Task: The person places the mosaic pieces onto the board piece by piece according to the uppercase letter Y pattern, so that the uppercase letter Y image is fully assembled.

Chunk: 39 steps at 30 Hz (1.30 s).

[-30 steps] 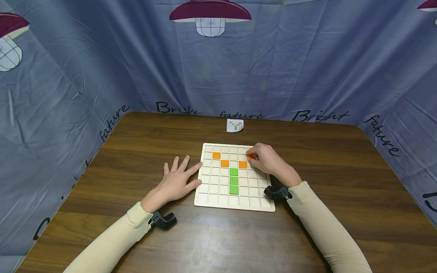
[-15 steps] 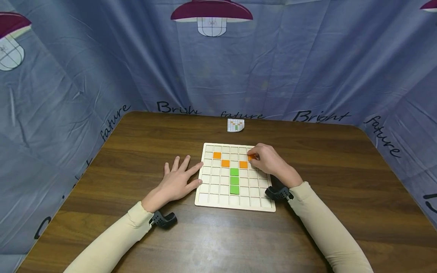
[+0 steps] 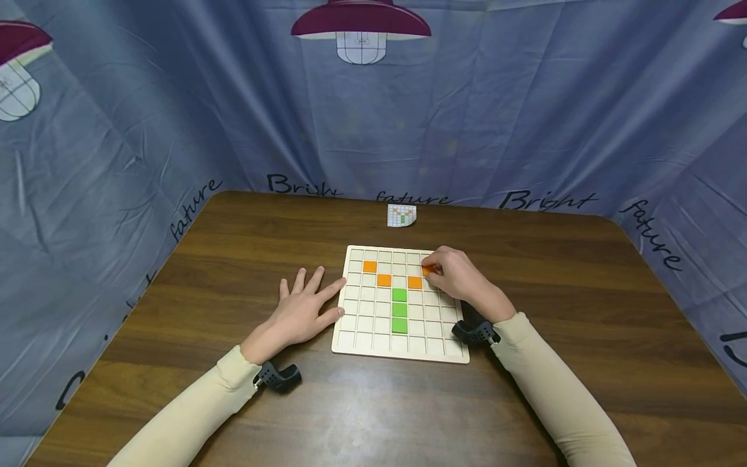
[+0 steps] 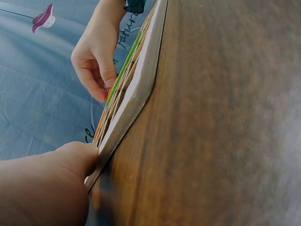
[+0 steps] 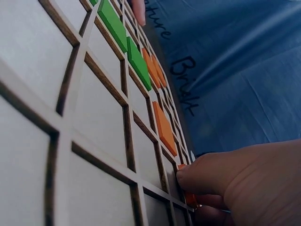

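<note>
A cream grid board (image 3: 363,340) lies flat on the table. My right hand (image 3: 461,277) pinches an orange square tile (image 3: 428,269) at a cell near the board's far right corner. In the right wrist view, the thumb presses that tile's near face; the fingers behind are partly hidden. Spread out flat, my left hand (image 3: 300,315) touches the board's left edge with thumb and index fingertip. Three green tiles (image 3: 399,310) form a column in the middle. Above them sit three orange tiles: one at upper left (image 3: 370,266), another inward (image 3: 384,280), and one right of centre (image 3: 415,283).
A small printed card (image 3: 401,215) with a coloured grid pattern lies behind the board, near the table's back edge. Blue fabric (image 3: 455,117) hangs around the back and sides of the brown wooden table (image 3: 554,272).
</note>
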Motion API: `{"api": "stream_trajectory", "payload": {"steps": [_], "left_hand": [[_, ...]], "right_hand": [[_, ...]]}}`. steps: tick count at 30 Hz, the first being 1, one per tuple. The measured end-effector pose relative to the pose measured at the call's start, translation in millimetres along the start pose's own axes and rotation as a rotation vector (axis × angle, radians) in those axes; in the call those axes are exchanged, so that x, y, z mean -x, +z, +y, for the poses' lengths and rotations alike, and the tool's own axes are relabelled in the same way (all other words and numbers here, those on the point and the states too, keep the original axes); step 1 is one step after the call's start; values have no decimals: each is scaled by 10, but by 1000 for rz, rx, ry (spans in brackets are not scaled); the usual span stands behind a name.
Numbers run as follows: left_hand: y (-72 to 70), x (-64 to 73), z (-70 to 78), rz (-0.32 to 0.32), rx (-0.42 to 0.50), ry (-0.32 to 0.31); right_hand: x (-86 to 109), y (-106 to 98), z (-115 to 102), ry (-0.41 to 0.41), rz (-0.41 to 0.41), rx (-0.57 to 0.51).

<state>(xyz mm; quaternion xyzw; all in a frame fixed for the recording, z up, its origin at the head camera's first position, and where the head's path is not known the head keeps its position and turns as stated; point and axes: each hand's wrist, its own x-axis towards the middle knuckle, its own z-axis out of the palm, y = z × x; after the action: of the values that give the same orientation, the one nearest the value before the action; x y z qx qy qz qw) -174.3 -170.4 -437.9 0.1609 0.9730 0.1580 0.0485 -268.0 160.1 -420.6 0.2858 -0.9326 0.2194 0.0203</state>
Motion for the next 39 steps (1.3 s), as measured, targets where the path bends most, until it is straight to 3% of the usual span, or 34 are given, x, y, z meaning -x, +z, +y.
{"api": "stream_trajectory", "payload": {"steps": [25,39], "left_hand": [[-7,-3,-7,-11,4,-6],[-32,-11,-21,-24,25,-13]], "right_hand": [[2,6,-23,-14,5,26],[92,-45,4,9,40,-22]]}}
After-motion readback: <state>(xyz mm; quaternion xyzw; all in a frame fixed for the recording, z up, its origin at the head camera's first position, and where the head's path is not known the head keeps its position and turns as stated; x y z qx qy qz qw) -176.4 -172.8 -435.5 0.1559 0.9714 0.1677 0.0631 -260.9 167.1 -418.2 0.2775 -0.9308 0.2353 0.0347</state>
